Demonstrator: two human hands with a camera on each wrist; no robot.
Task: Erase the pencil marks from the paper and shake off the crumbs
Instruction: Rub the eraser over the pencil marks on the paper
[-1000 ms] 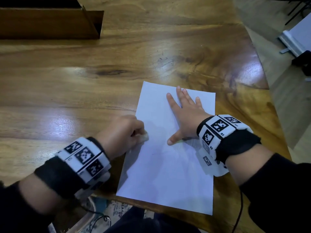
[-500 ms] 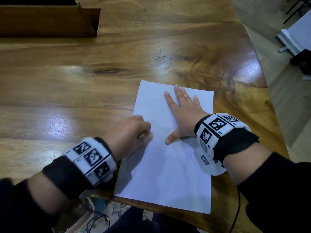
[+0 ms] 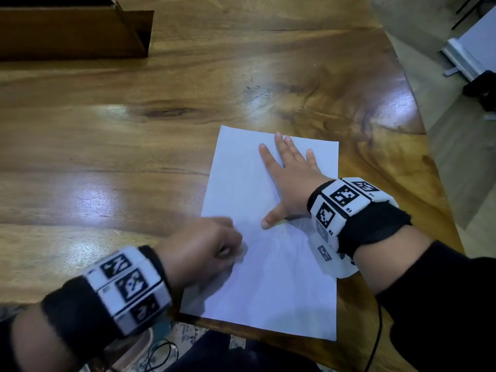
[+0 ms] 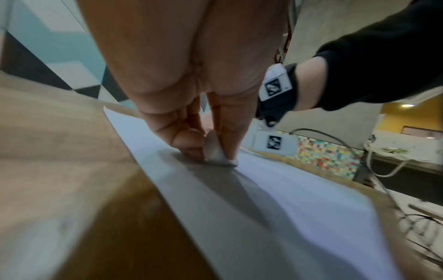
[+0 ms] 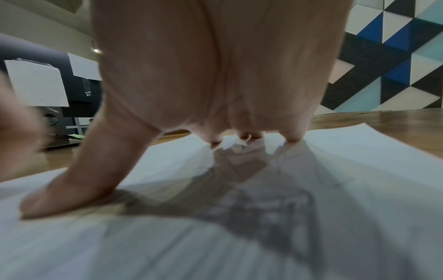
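Note:
A white sheet of paper [image 3: 271, 277] lies on the wooden table [image 3: 134, 162] near its front edge. My left hand [image 3: 204, 251] pinches a small white eraser [image 4: 214, 151] between thumb and fingers and presses its tip onto the paper [image 4: 299, 208] near the sheet's left edge. My right hand [image 3: 287, 181] lies flat on the upper right of the sheet with fingers spread and straight, thumb [image 5: 72, 185] pressed down, holding the paper [image 5: 335, 151] still. Faint pencil lines [image 3: 271, 234] show near the thumb. No crumbs can be made out.
A brown cardboard box [image 3: 72, 30] sits at the table's far left. The table's right edge curves away beside the paper, with floor and a white appliance [image 3: 472, 49] beyond. A black cable [image 3: 375, 339] hangs from my right wrist below the front edge.
My left hand with the eraser has slid down and toward me along the paper's left side, blurred with motion. My right hand stays flat on the sheet.

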